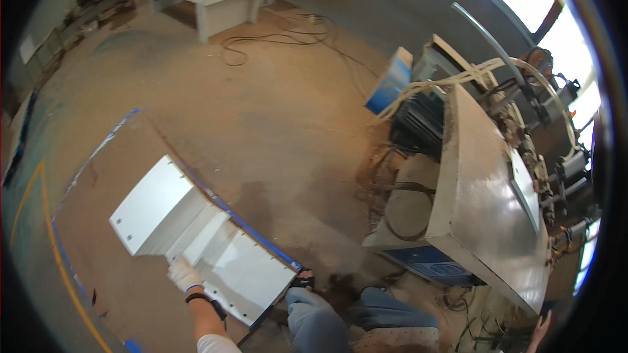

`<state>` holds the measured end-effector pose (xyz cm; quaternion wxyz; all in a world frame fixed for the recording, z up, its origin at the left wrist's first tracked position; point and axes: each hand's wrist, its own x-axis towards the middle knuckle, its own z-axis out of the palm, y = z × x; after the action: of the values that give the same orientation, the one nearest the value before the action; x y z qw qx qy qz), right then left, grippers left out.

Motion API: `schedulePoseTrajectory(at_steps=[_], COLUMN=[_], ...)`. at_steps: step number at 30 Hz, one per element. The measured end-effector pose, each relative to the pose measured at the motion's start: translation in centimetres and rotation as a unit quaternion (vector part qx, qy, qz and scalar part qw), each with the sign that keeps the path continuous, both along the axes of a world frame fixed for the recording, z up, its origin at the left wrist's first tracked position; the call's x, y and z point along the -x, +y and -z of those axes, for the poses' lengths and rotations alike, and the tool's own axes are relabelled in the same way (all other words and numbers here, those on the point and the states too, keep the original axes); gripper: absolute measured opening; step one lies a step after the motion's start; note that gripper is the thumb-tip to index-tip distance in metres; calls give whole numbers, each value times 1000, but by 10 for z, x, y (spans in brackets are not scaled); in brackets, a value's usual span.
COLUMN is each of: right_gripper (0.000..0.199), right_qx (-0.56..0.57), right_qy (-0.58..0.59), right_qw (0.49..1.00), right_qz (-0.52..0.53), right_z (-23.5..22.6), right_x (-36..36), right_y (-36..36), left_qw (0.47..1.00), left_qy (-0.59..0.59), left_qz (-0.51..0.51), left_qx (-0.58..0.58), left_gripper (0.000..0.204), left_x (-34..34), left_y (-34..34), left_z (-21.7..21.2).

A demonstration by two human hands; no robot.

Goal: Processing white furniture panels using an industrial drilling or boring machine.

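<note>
My left hand point(186, 274), in a white glove with a dark band at the wrist, reaches to the near edge of the white panels. Its fingers are closed at the edge of a narrow white panel point(208, 234), which lies tilted between two stacks. On the left rises a taller stack of white panels point(154, 199) with small holes along one edge. A lower stack of white panels point(252, 274) lies on the right, close to my knees. At the lower right rim, below the machine's table, a bare strip of my right hand point(542, 328) shows; its fingers are not clear.
A machine with a broad metal table point(481, 176) stands to the right, a white panel point(523, 186) on it. Beyond are a blue-and-white box point(390, 82) and pale hoses. A cable point(281, 40) lies on the floor near a white desk point(229, 3). Blue tape point(252, 230) borders the panels.
</note>
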<state>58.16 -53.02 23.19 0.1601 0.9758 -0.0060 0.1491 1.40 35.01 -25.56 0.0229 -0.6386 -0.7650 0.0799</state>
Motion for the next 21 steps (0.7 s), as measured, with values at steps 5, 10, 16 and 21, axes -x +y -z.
schedulePoseTrajectory(at_steps=[5, 10, 16, 21], right_gripper=[72, 121, 92, 59], right_qx=[-15, -143, -139, -160], right_qy=[227, 148, 59, -8], right_qw=[938, 929, 976, 987], right_qz=[263, 309, 155, 14], right_z=[63, 144, 147, 115], right_x=[128, 249, 269, 267], right_y=[-62, -79, -6, 7], left_qw=[984, 987, 693, 504], left_qy=[145, -143, -612, -505], left_qz=[-53, 29, 353, 697], left_qx=[89, 64, -144, -71], left_gripper=[36, 66, 53, 50], left_x=[72, -31, -179, -338], left_y=[-17, -15, -70, -166], left_z=[90, 19, -320, -525])
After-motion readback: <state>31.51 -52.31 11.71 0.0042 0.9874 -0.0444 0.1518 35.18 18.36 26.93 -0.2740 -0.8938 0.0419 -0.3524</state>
